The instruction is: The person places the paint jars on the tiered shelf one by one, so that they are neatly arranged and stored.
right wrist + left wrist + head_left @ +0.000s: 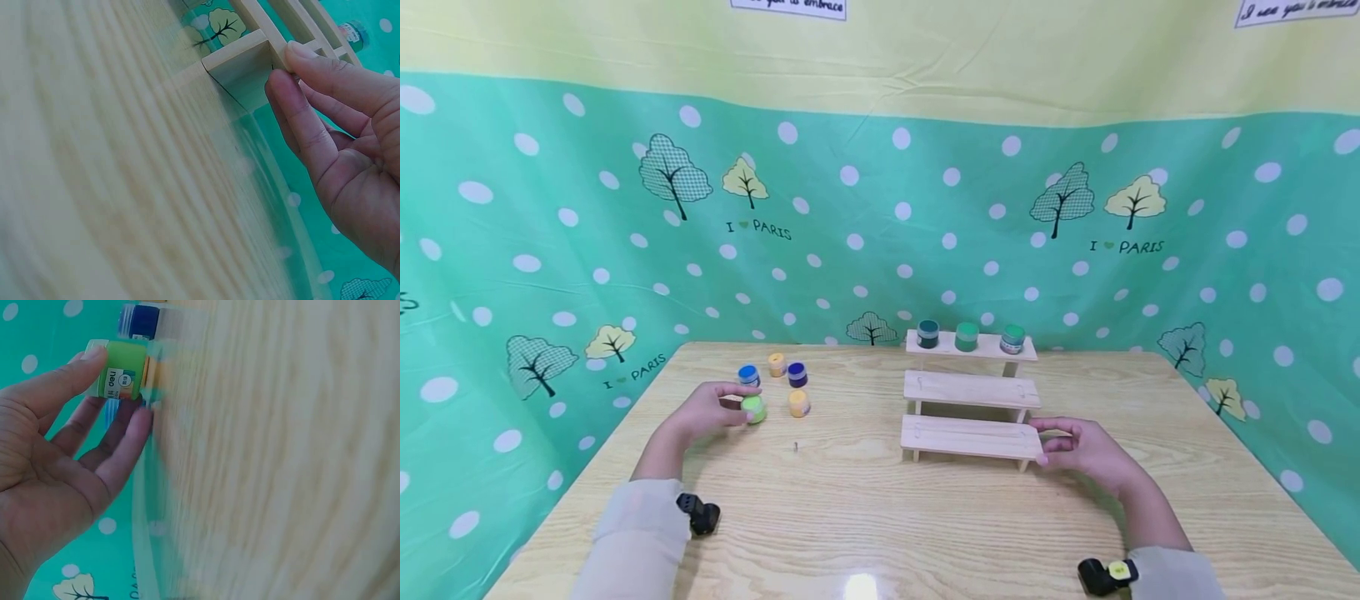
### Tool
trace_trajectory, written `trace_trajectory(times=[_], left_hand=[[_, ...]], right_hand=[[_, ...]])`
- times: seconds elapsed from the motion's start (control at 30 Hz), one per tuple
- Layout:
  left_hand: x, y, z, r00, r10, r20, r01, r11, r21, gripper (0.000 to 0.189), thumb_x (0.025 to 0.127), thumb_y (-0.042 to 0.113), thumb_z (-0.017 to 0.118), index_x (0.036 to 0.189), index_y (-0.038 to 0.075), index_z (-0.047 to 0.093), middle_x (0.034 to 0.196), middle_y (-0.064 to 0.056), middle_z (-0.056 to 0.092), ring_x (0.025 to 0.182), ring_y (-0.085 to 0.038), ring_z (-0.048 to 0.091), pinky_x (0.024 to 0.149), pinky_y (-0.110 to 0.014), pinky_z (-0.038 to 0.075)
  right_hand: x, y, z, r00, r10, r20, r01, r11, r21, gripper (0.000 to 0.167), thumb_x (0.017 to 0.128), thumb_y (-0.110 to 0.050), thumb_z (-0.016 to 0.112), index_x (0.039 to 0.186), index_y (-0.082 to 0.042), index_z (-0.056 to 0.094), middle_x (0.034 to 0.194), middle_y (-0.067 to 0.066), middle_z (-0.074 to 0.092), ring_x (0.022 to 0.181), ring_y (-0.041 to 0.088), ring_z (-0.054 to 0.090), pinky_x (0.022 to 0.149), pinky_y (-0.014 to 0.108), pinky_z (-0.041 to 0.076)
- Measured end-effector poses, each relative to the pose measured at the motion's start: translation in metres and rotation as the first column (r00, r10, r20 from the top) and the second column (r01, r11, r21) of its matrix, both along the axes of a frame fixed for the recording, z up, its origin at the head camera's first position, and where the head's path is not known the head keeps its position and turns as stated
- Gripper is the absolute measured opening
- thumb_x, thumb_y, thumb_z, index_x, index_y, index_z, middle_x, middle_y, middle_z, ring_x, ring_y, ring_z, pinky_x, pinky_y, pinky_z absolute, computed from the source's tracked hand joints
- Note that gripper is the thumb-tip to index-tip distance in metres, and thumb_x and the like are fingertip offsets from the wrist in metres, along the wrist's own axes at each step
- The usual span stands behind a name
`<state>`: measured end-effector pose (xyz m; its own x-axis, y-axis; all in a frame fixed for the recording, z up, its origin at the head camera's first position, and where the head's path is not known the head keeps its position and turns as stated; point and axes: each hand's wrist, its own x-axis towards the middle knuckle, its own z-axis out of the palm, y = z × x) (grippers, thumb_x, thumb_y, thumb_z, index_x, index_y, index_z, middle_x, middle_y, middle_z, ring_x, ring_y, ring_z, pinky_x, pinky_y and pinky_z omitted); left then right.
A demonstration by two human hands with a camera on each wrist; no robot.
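Observation:
My left hand (710, 410) pinches a light green paint jar (124, 367) between thumb and fingers, at the left of the table. Close around it stand a blue jar (748, 376), a dark blue jar (797, 374) and two orange-yellow jars, the nearer one (799, 403) just to its right. At the right, my right hand (1086, 451) holds the right end of the lowest step of a three-tier wooden stand (970, 436). In the right wrist view its thumb lies along the step's edge with the fingertips against the other side.
On the top tier sit a dark teal jar (928, 334), a green jar (967, 337) and another green-lidded jar (1012, 339). A small dark mark (796, 447) shows on the wooden table (820, 517). Behind the table hangs a green dotted cloth (850, 217).

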<state>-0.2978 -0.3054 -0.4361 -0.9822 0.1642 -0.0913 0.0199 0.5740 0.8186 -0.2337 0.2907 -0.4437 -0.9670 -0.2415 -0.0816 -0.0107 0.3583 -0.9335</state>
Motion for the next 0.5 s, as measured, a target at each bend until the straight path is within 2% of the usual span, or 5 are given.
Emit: trace_trajectory(times=[0.23, 0.5], left_hand=[[0.0042, 0.0034, 0.0039, 1.000, 0.007, 0.029, -0.009, 0.998, 0.067, 0.055, 0.082, 0.010, 0.078, 0.133, 0.005, 0.059, 0.148, -0.022, 0.038, 0.121, -0.038, 0.051, 0.088, -0.035, 0.055], [0.0093, 0.0083, 0.0103, 1.000, 0.014, -0.019, -0.012, 0.998, 0.063, 0.055, 0.080, 0.012, 0.080, 0.131, 0.005, 0.061, 0.142, -0.020, 0.047, 0.114, -0.032, 0.056, 0.089, -0.034, 0.053]], right_hand=[[0.0003, 0.0001, 0.0009, 1.000, 0.022, -0.003, -0.022, 1.000, -0.006, 0.069, 0.078, -0.008, 0.081, 0.136, 0.010, 0.048, 0.104, 0.015, 0.067, 0.091, 0.022, 0.065, 0.077, 0.029, 0.057], [-0.0004, 0.0020, -0.0003, 0.999, 0.046, -0.017, -0.047, 0.999, -0.027, 0.069, 0.079, -0.007, 0.080, 0.136, 0.011, 0.046, 0.102, 0.015, 0.067, 0.088, 0.020, 0.065, 0.076, 0.029, 0.057]])
